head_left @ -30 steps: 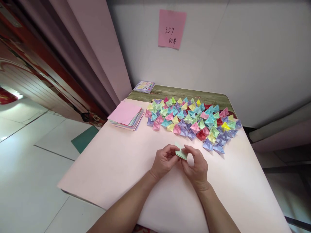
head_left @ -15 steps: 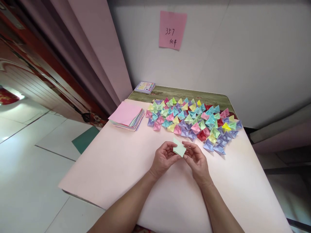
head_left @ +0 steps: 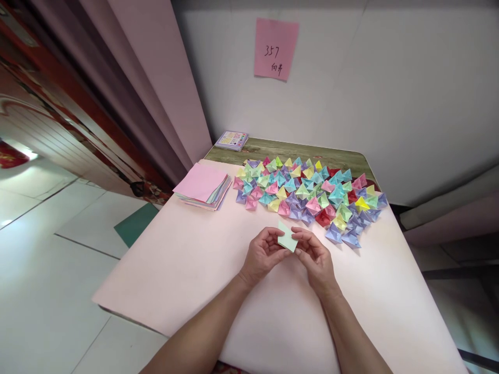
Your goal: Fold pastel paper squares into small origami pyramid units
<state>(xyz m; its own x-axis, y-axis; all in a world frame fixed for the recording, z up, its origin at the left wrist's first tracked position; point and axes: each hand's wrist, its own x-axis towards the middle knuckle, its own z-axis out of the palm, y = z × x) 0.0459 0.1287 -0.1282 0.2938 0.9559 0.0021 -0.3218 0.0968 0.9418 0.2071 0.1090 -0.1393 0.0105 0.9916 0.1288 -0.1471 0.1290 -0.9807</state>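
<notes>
A small pale green folded paper (head_left: 287, 240) is held just above the table, between both hands. My left hand (head_left: 265, 250) pinches its left side, thumb along the lower edge and fingers behind and above. On the right side, my right hand (head_left: 315, 254) grips the same paper with thumb below and fingertips near the top edge. Just beyond the hands lies a spread of folded paper boats (head_left: 312, 205) in purple, pink, red, yellow, green and blue. Part of the green paper is covered by my fingertips.
A stack of coloured paper sheets (head_left: 202, 183) sits at the table's left. Behind it is a small pile of printed packs (head_left: 232, 139). The table (head_left: 163, 259) has a pale cover. A pink note (head_left: 276, 49) hangs on the wall; a dark green sheet (head_left: 136, 226) lies on the floor.
My right fingertips have shifted slightly left onto the green paper. Both hands still hold it in nearly the same place.
</notes>
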